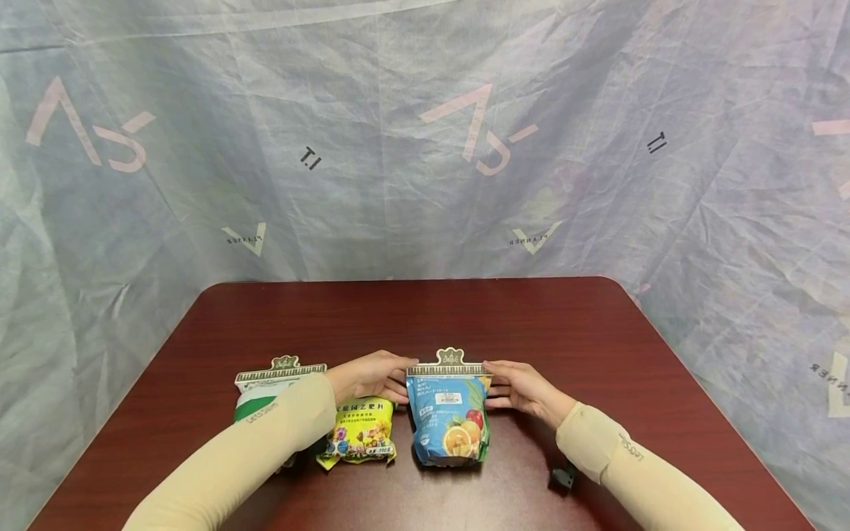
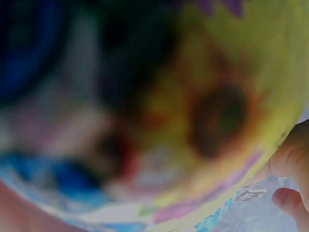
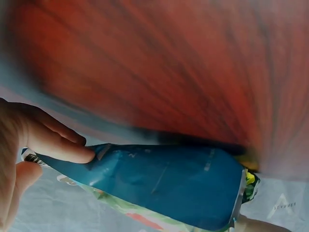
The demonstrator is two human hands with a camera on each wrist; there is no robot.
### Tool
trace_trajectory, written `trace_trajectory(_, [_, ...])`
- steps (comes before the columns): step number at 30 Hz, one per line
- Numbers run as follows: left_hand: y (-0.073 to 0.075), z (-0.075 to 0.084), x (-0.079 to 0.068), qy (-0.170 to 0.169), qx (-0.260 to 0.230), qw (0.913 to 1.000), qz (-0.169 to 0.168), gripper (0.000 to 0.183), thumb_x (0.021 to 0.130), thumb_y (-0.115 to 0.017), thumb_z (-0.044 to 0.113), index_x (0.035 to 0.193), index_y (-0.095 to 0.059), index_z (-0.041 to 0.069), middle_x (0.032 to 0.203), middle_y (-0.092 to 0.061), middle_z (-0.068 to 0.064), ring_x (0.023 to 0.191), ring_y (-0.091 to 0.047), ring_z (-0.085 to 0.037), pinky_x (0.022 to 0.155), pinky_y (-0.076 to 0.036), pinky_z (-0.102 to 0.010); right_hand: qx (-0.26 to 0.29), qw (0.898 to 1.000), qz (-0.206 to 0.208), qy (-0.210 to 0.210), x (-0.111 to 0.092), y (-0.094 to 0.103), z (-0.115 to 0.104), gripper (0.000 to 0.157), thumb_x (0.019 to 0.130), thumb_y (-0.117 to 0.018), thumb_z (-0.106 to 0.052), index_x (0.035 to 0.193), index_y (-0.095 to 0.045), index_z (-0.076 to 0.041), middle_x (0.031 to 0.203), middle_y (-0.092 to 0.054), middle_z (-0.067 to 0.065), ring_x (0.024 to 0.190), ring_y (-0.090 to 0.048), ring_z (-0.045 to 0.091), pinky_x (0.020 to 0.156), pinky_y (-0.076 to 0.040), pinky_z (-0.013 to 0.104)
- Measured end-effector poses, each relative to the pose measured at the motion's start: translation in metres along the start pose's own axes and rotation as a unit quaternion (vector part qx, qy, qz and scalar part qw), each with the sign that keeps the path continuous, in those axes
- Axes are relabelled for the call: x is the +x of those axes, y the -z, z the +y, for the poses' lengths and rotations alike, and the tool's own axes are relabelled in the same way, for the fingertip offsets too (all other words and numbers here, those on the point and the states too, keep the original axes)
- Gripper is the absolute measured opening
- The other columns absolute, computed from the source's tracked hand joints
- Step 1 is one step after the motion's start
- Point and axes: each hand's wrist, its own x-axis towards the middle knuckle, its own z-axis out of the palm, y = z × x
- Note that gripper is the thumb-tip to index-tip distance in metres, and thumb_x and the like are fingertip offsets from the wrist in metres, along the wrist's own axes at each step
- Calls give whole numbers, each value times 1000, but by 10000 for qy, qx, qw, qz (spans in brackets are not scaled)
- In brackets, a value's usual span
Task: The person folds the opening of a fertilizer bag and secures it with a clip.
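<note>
A blue bag (image 1: pixel 438 424) printed with oranges and red fruit stands upright near the table's middle, its top closed by a wide clip (image 1: pixel 451 360) with an ornate tab. My left hand (image 1: pixel 375 375) holds the bag's upper left edge by one end of the clip. At the other end, my right hand (image 1: pixel 524 391) grips the upper right edge; in the right wrist view a finger and the thumb lie on opposite sides of the bag's corner. Under my left wrist stands a yellow fertilizer bag (image 1: pixel 361 428) with printed flowers, its top hidden. It fills the left wrist view, blurred.
Behind my left forearm stands a white and green bag (image 1: pixel 255 404), partly hidden, with a similar clip (image 1: pixel 285 364). A small black object (image 1: pixel 561 479) is beside my right wrist. The dark red table (image 1: pixel 425 313) ends at a grey cloth backdrop (image 1: pixel 385 147).
</note>
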Motion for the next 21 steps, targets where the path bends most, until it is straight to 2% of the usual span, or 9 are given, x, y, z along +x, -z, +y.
trace_trajectory(3, [0,1,0,44,-20,10000,-6,70,93,-53,34,142,-22,-5,135,-31,-35,99,-58,-36,75,-53,-39,-47,10000,-28,-41,1,0,0,56,93,-54,-24,133,-32,8,133,-31,38,91,-60,29,75,-52,43])
trace_trajectory(8, [0,2,1,145,-63,9998,-87,72,94,-50,37,141,-19,-8,132,-33,-37,101,-57,-39,76,-52,-39,-30,9998,-70,-158,1,-1,-1,57,95,-49,-25,136,-26,8,129,-35,39,94,-59,33,77,-51,44])
trace_trajectory(12, [0,4,1,282,-118,9994,-155,73,95,-46,40,141,-18,-10,134,-29,-38,106,-53,-42,78,-52,-40,-26,9996,-130,-247,2,0,-3,60,97,-44,-26,140,-19,7,133,-25,42,107,-51,42,81,-49,46])
trace_trajectory(15, [0,7,0,384,-148,9990,-189,74,95,-45,43,141,-18,-8,136,-25,-38,110,-49,-44,79,-51,-40,-89,9992,-213,-340,2,1,-4,63,97,-41,-28,140,-15,10,135,-22,41,112,-46,44,84,-48,46])
trace_trajectory(21, [0,9,0,486,-199,9983,-235,75,95,-45,43,142,-17,-8,139,-19,-37,112,-47,-45,80,-51,-41,-245,9976,-395,-520,2,2,-7,66,98,-38,-30,136,-10,16,127,-36,39,106,-52,39,86,-47,45])
